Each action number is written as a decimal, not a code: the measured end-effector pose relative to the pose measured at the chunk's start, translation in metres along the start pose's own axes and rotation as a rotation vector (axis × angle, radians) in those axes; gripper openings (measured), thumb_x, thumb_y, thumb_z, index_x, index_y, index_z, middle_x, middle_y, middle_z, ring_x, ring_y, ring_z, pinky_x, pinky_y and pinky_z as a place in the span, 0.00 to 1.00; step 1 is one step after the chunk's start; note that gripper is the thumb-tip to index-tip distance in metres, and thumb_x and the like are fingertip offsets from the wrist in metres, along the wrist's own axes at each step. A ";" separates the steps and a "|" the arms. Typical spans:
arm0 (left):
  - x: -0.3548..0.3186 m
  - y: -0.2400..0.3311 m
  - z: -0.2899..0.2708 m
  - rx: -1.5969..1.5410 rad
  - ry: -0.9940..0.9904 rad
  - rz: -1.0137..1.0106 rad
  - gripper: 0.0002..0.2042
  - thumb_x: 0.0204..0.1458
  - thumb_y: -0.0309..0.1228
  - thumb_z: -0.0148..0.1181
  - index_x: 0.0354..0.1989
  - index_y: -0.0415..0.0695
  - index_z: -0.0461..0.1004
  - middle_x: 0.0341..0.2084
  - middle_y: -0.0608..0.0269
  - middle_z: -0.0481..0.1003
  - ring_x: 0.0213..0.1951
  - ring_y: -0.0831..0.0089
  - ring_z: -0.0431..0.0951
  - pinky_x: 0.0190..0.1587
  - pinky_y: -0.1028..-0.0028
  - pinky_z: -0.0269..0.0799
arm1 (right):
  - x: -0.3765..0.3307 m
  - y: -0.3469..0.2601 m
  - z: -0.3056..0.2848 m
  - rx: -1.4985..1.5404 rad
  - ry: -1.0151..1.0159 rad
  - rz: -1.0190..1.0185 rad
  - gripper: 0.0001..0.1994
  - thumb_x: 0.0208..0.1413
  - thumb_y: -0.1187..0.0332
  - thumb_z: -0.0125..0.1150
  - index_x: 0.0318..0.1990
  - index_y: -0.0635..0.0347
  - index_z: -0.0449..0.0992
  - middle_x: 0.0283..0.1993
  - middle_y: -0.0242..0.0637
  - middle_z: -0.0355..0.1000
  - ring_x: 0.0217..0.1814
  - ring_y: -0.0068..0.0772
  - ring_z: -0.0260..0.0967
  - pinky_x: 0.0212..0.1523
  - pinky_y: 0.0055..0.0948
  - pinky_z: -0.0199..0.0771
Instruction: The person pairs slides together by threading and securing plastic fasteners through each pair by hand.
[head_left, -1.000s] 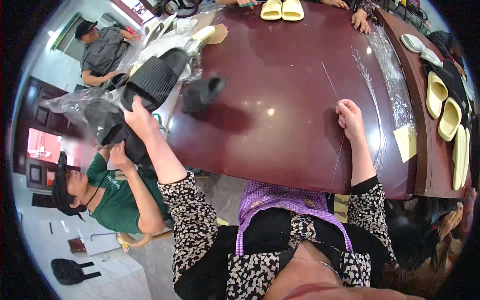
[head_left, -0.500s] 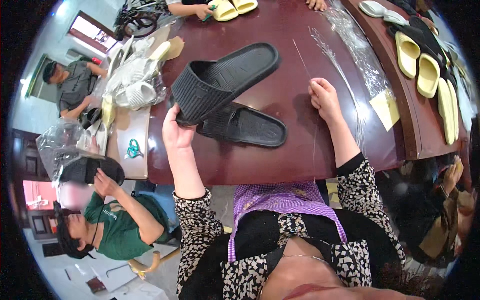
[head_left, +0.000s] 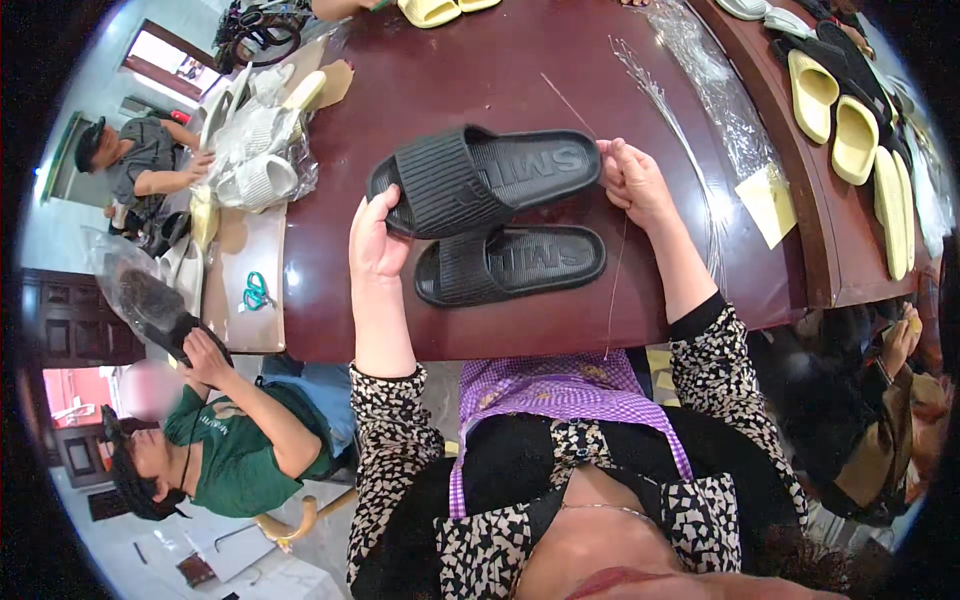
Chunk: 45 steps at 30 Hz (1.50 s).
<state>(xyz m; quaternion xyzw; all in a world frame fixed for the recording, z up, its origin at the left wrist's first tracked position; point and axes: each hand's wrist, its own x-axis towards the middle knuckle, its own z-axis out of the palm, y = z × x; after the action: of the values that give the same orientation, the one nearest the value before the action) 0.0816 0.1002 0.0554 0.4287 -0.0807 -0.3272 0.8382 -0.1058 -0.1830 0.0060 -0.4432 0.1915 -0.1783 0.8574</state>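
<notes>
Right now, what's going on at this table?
A person seated at a dark red table holds a black slide sandal up with both hands: the left hand at its strap end, the right hand at its heel, also pinching a thin strand. Its mate lies flat on the table just below. Yellow sandals line the right edge.

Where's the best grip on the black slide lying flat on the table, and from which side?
Probably the heel end of the lower black slide, coming from the right. It lies sole down, lengthwise left to right, heel at the right and bare. The ribbed strap at its left sits close to the left hand and under the raised slide, held by both hands; the right hand is nearest that heel.
</notes>
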 end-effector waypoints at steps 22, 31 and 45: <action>-0.112 -0.027 -0.076 0.880 0.437 0.103 0.20 0.58 0.37 0.48 0.53 0.36 0.62 0.40 0.56 0.71 0.25 0.73 0.74 0.22 0.79 0.70 | -0.019 0.002 0.020 -0.895 -0.092 0.042 0.16 0.50 0.59 0.56 0.31 0.67 0.75 0.22 0.31 0.68 0.25 0.21 0.63 0.27 0.23 0.63; -0.148 -0.055 -0.045 0.521 0.349 0.042 0.22 0.57 0.34 0.49 0.56 0.37 0.55 0.41 0.52 0.70 0.27 0.63 0.76 0.23 0.72 0.75 | -0.006 0.019 0.004 -0.929 0.093 -0.170 0.17 0.48 0.62 0.58 0.37 0.69 0.72 0.30 0.38 0.72 0.33 0.26 0.67 0.35 0.28 0.68; -0.113 -0.075 -0.037 0.061 0.105 -0.103 0.18 0.54 0.32 0.50 0.52 0.40 0.61 0.42 0.53 0.71 0.37 0.58 0.75 0.33 0.56 0.76 | -0.026 0.033 0.023 -1.029 -0.020 -0.072 0.18 0.45 0.63 0.60 0.40 0.71 0.70 0.30 0.40 0.71 0.33 0.26 0.67 0.34 0.27 0.68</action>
<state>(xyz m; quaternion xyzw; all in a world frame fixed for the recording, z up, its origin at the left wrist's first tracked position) -0.0269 0.1632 -0.0089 0.4745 -0.0244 -0.3441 0.8099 -0.1124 -0.1369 -0.0044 -0.8157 0.2306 -0.0863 0.5235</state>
